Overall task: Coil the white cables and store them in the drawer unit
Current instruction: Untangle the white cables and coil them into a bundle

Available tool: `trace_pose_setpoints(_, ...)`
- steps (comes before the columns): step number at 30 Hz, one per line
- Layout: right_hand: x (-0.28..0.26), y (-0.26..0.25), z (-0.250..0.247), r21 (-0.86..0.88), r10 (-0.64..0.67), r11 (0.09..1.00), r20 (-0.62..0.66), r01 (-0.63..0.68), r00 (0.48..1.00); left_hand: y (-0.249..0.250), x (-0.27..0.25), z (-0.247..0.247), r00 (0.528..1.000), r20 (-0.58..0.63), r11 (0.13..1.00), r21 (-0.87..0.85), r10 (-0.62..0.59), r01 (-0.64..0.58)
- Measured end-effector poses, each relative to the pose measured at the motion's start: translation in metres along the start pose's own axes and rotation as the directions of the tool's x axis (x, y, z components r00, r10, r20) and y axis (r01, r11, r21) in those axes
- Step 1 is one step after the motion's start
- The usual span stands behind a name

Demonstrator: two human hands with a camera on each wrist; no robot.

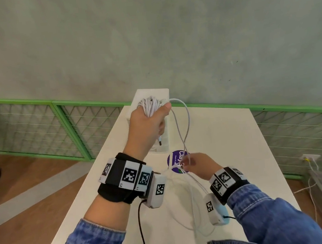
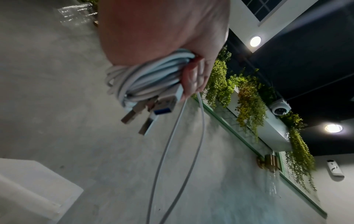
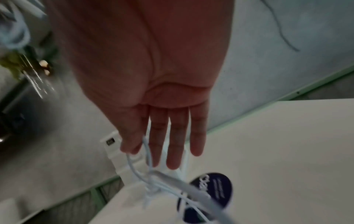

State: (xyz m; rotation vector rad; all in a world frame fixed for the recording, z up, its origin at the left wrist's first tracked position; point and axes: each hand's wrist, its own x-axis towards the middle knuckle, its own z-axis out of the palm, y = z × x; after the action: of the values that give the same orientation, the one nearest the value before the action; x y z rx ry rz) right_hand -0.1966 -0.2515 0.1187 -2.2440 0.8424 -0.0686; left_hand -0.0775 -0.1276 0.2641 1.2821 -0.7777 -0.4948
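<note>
The left hand, raised in the upper middle of the head view, is wrapped round a coil of white cable, the thumb pressing the turns against the curled fingers; holding it up there, above the white drawer unit at the far end of the counter, probably keeps the finished loops clear while the rest is gathered. In the left wrist view three USB plugs stick out below the coil, so it seems to hold more than one cable. Two free strands hang from the coil in a long loop down to the right hand, which sits lower, at centre right of the head view, just above a round purple sticker on the counter. That hand is mostly open: in the right wrist view three fingers lie straight, while the thumb and forefinger appear to pinch a strand lightly, though blur makes the pinch hard to confirm. More slack white cable lies looped on the counter, lower centre, so the coiling looks unfinished and nothing is stored yet.
</note>
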Motion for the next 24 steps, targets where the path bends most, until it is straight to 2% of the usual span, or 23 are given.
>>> trace_pose_setpoints(2, -0.001, 0.014, 0.010, 0.032, 0.019, 0.999, 0.015, -0.020, 1.000, 0.002, 0.001, -0.006, 0.999, -0.035, 1.000, -0.013, 0.025, -0.026)
trace_pose_setpoints(4, -0.003, 0.023, 0.013, 0.161, 0.027, 0.987, 0.022, -0.030, 0.999, 0.001, 0.001, -0.011, 0.997, -0.055, 0.999, -0.012, 0.046, -0.046)
trace_pose_setpoints(7, -0.002, 0.024, 0.010, 0.378, 0.069, 0.925, -0.103, -0.025, 0.992, -0.005, 0.003, -0.015, 0.996, -0.080, 0.999, -0.020, 0.028, -0.029)
trace_pose_setpoints(11, 0.001, 0.015, 0.002, 0.618, 0.082, 0.783, -0.223, 0.076, 0.971, -0.027, 0.007, -0.018, 0.989, -0.124, 0.995, 0.042, -0.083, 0.089)
trace_pose_setpoints(17, -0.008, -0.007, -0.008, 0.735, 0.021, 0.665, -0.195, 0.132, 0.980, -0.070, 0.005, -0.014, 0.948, -0.109, 0.923, 0.221, -0.298, 0.315)
trace_pose_setpoints(20, -0.010, -0.015, -0.010, 0.731, -0.017, 0.664, -0.195, 0.157, 0.981, -0.088, 0.002, -0.011, 0.931, -0.079, 0.883, 0.297, -0.356, 0.363)
trace_pose_setpoints(24, -0.014, -0.022, -0.015, 0.713, -0.040, 0.674, -0.228, 0.195, 0.973, -0.097, 0.000, -0.018, 0.916, 0.030, 0.861, 0.355, -0.401, 0.365)
